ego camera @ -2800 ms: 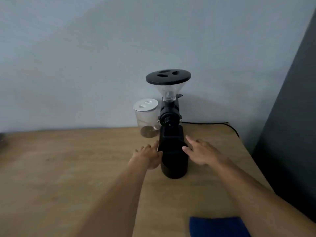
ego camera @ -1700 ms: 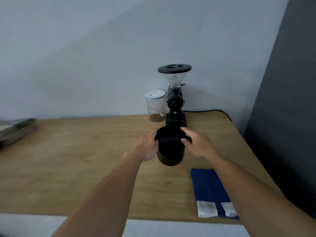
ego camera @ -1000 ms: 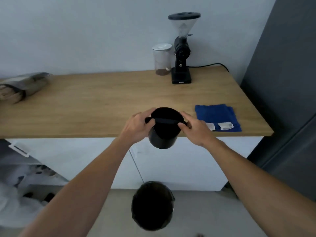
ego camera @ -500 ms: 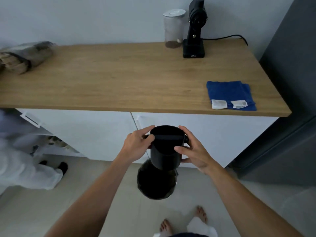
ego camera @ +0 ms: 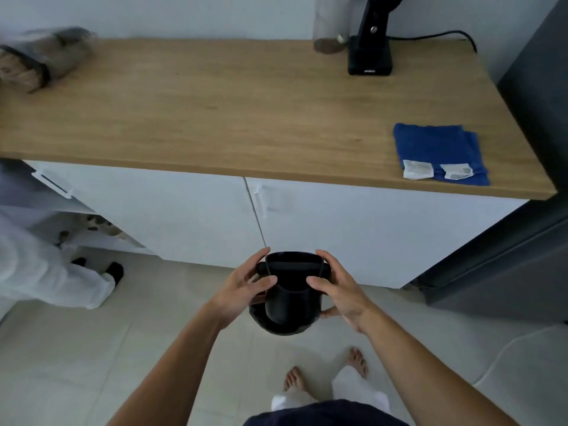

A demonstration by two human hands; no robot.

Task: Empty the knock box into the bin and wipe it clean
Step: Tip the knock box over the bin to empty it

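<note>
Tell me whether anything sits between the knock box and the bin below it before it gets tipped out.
Nothing visible does. The knock box is held by the left hand and right hand directly above the bin on the floor, whose dark rim shows just beneath it. The gap between them itself is hidden by the box.

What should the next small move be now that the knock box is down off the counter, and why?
Probably tip the knock box over so its mouth faces the bin. Both hands, left hand and right hand, hold it upright directly above the bin's opening, so nothing has been emptied yet.
</note>
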